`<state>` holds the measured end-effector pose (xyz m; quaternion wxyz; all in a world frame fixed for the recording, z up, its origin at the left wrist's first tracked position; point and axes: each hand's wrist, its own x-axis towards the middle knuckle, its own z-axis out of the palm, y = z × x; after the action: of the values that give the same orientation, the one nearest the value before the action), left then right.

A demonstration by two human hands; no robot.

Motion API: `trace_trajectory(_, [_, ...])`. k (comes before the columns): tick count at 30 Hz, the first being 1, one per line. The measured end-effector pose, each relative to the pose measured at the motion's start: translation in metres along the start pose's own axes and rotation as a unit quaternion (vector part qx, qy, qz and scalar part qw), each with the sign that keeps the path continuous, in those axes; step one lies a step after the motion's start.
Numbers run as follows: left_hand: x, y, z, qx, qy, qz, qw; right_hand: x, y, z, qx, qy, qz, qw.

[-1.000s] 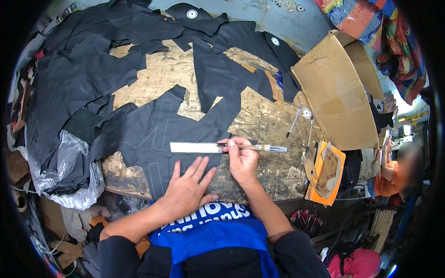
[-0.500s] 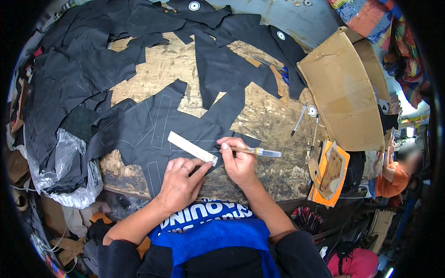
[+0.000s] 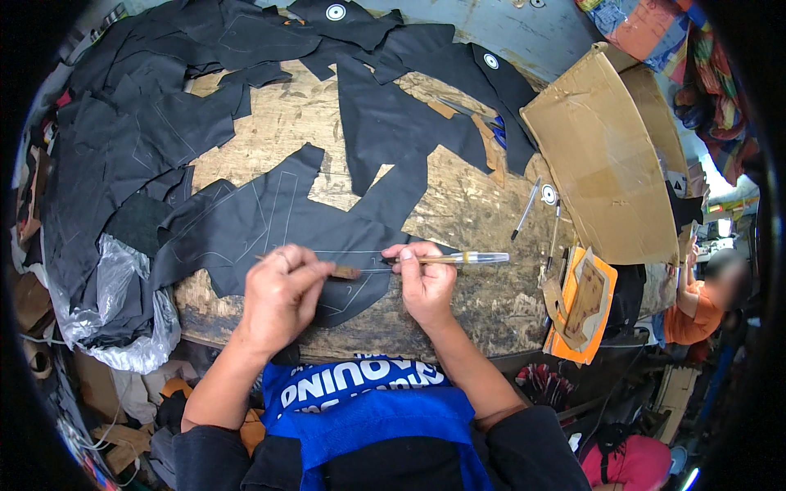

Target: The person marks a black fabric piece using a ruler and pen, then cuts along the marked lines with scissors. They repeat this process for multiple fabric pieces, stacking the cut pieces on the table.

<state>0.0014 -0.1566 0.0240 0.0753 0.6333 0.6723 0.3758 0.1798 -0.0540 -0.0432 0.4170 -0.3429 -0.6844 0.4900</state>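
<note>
My left hand point(image 3: 282, 296) is closed around a narrow strip point(image 3: 345, 272), lifted a little off the black sheet; its brown end sticks out by the fingers and the rest is mostly hidden by the hand. My right hand point(image 3: 426, 282) grips a pen point(image 3: 475, 258) with a clear barrel, held nearly level, its writing end toward the left hand. Beneath both hands lies a black sheet of material point(image 3: 237, 217), marked with pale outlines of long strips and other shapes. Its near right part curls down toward the table's front edge.
More black sheets point(image 3: 139, 123) cover the worn wooden table point(image 3: 475, 204) at left and back. A cardboard box point(image 3: 606, 155) stands at right, near another pen point(image 3: 526, 209) and an orange folder point(image 3: 602, 319) with brown templates on it. A plastic bag point(image 3: 123, 303) sits at left. A person in orange point(image 3: 694, 315) is farther right.
My left hand has raised the strip off the sheet and moved left, turning it from its white face to a brown one. The pen in my right hand has tipped to nearly level.
</note>
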Motion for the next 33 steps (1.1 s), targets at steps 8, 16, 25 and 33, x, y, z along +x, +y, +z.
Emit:
trace_trajectory(8, [0.016, -0.003, 0.052, 0.117, 0.027, 0.01, 0.993, 0.002, 0.004, 0.002, 0.145, 0.111, 0.042, 0.982])
trace_trajectory(16, [-0.015, -0.001, 0.058, 0.11, -0.144, 0.016, 0.983, 0.002, 0.004, 0.004, 0.177, 0.107, 0.046, 0.977])
trace_trajectory(25, [-0.017, -0.003, 0.059, 0.114, -0.158, -0.002, 0.981, 0.014, -0.007, -0.006, 0.161, 0.146, 0.07, 0.974])
trace_trajectory(33, [-0.016, -0.002, 0.059, 0.125, -0.168, 0.005, 0.978, 0.041, -0.025, 0.022, 0.14, -0.042, 0.047, 0.988])
